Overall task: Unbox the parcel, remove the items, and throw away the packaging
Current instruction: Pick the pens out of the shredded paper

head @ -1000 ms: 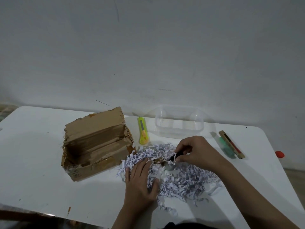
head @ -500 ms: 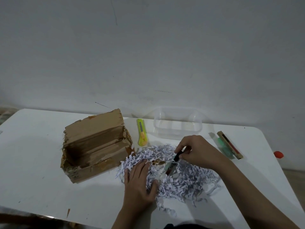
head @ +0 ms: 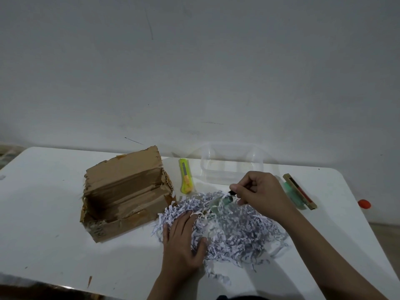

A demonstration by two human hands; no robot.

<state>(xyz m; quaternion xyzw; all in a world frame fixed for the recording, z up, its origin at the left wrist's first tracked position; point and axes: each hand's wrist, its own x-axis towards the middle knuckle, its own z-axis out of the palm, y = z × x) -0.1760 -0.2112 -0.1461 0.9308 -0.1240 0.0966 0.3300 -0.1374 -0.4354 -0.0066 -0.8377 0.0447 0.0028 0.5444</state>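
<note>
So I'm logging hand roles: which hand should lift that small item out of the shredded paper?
Right hand: it already pinches the small dark-capped item. Left hand rests flat on the shredded paper pile.

Dim, flat light, soft shadows, slight blur, wide-angle bending at edges.

A white surface (head: 54, 213) with round corners stands by a grey wall. An open brown cardboard box (head: 125, 202) sits on its left part. Just beside the box lies a big heap of shredded paper (head: 238, 230). Behind the heap lie a yellow-green cutter (head: 185, 176) and a clear plastic tub (head: 231, 165). At the right lie a green thing (head: 294, 194) and a brown stick (head: 300, 191), touching each other.
</note>
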